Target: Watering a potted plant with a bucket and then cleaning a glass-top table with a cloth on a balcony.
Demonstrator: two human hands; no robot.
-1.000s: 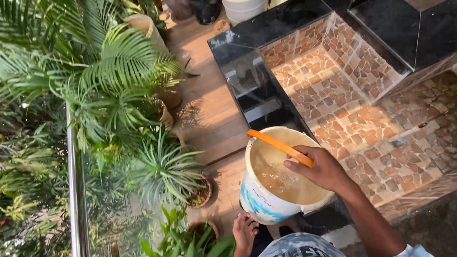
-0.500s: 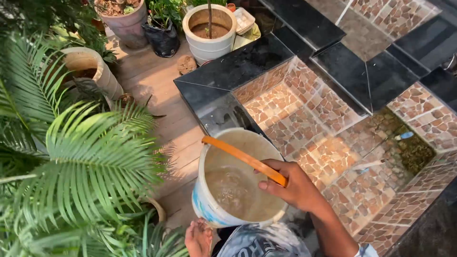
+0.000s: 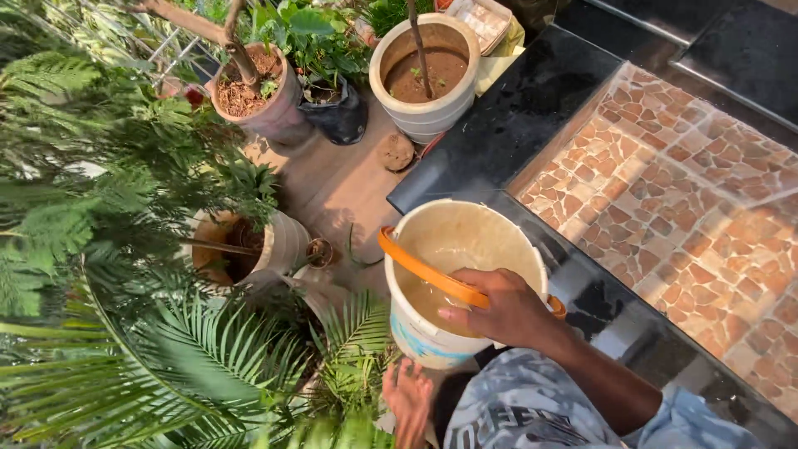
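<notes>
Gripping an orange handle of a bucket, right-hand fingers (left hand unseen), above wooden decking.

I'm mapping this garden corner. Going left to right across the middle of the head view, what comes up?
Fern fronds → tan pot → white bucket with orange handle gripped by the right hand → mosaic stone floor.
</notes>
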